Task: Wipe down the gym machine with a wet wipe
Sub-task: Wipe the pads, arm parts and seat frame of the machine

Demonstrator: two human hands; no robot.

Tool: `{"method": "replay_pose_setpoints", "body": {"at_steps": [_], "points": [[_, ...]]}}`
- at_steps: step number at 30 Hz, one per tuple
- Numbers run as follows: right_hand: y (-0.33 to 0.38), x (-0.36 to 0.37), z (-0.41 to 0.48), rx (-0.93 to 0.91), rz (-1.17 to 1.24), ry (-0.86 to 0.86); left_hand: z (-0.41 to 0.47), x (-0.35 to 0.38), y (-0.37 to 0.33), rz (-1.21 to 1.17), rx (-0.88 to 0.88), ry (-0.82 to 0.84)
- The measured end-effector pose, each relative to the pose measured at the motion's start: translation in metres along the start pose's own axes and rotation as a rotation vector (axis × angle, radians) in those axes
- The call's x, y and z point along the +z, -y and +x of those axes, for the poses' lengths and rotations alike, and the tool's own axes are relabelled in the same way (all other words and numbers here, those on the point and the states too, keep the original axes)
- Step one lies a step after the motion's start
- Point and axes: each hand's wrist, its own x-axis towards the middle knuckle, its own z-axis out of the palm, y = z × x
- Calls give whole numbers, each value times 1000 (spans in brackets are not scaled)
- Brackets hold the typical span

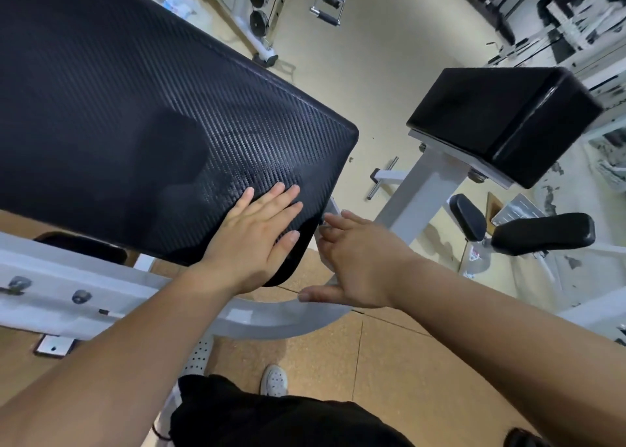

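A large black textured pad point(142, 101) of the gym machine fills the upper left, mounted on a white metal frame point(264, 318). My left hand point(254, 240) lies flat on the pad's near right corner, fingers straight and spread. My right hand point(359, 260) reaches beside the pad's right edge with fingers extended toward the frame behind the pad, thumb pointing left over the curved frame bar. No wet wipe shows in either hand. A duller smeared patch marks the pad just above my left fingers.
A second black padded seat point(501, 121) stands on a white post point(420, 192) to the right, with black roller pads point(542, 233) below it. A cable handle point(327, 3) hangs at the top. More machines stand at the top right. My white shoes point(274, 379) are on cork flooring.
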Motion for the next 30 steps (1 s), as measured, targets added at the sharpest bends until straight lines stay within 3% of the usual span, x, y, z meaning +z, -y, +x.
{"method": "replay_pose_setpoints", "body": {"at_steps": [4, 9, 14, 16, 21, 26, 30], "points": [[7, -16, 13, 40, -57, 137, 0, 0, 2, -18, 0, -3], [12, -13, -26, 13, 35, 77, -1, -1, 4, -25, 13, 7], [-3, -8, 13, 71, 178, 23, 0, 0, 5, -37, 10, -1], [-8, 1, 14, 79, 335, -58, -1, 1, 7, -38, 13, -1], [22, 50, -34, 128, 466, -516, -2, 5, 7, -48, 17, -30], [31, 67, -33, 16, 262, -565, 0, 12, -2, -59, -21, -99], [11, 75, -21, -82, 270, -668, 2, 11, -15, -149, -108, -131]]}}
